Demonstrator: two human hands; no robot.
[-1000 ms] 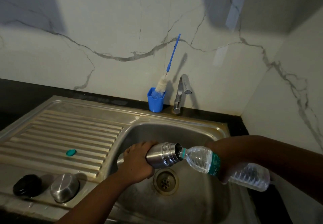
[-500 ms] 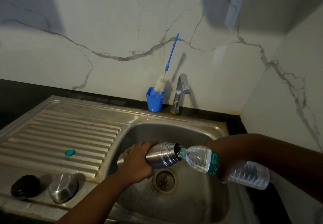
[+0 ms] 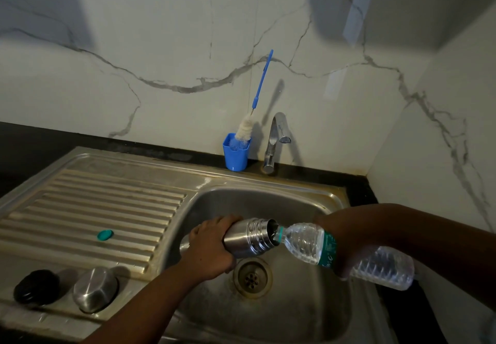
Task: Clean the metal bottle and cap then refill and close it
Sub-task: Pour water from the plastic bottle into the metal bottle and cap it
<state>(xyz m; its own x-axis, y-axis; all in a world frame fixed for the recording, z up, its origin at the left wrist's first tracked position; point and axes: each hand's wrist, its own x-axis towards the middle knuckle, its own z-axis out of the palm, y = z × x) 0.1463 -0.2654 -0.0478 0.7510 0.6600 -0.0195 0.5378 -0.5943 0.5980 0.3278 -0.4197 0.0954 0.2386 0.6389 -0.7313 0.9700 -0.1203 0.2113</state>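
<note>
Over the sink basin [image 3: 308, 209], the left hand [image 3: 209, 252] holds the metal bottle [image 3: 248, 237] tilted, its mouth to the right, meeting the neck of the plastic water bottle [image 3: 311, 243] held in the right hand [image 3: 346, 260]. The drain [image 3: 252, 276] lies below them. On the drainboard [image 3: 94, 204] to the left lie a small bottle cap [image 3: 105, 235], a metal cup lid [image 3: 95, 290] and, left of it, a stopper [image 3: 36, 286]. Behind the basin stands the tap [image 3: 273, 142], with a cup [image 3: 236, 153] holding a bottle brush [image 3: 245, 131] just left of it.
</note>
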